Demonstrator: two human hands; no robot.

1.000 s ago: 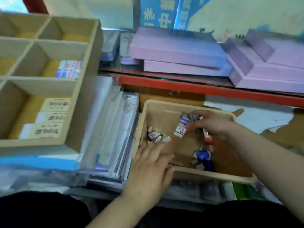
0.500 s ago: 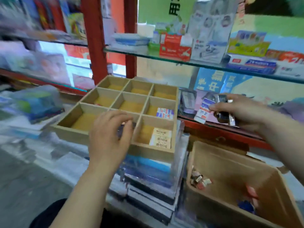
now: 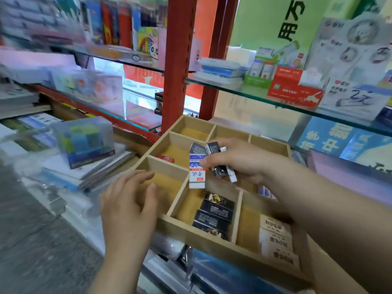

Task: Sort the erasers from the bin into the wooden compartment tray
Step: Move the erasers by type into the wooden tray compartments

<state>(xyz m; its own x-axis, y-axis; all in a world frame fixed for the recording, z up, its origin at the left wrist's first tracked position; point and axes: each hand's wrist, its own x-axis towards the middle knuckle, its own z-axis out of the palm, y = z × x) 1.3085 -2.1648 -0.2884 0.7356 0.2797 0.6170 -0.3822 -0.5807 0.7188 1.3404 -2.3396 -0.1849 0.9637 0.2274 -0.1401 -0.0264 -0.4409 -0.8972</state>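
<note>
Now above the middle of the wooden compartment tray (image 3: 179, 196), no longer off to its right: right hand (image 3: 239, 162), pinching a fan of erasers (image 3: 197, 175), dark ones plus a white, blue and red sleeve, Chinese print unreadable; left hand (image 3: 129, 200) loosely spread over near-left compartment, gripping nothing; black erasers (image 3: 214, 215) near-middle; cream labelled erasers (image 3: 275, 240) near-right.

green poster (image 3: 290, 22), 1 o'clock: large black "万" above "用"
white eraser (image 3: 197, 175), centre: red "考试", upside down
blue sign (image 3: 331, 136), 3 o'clock: white "中", rest unclear
</note>
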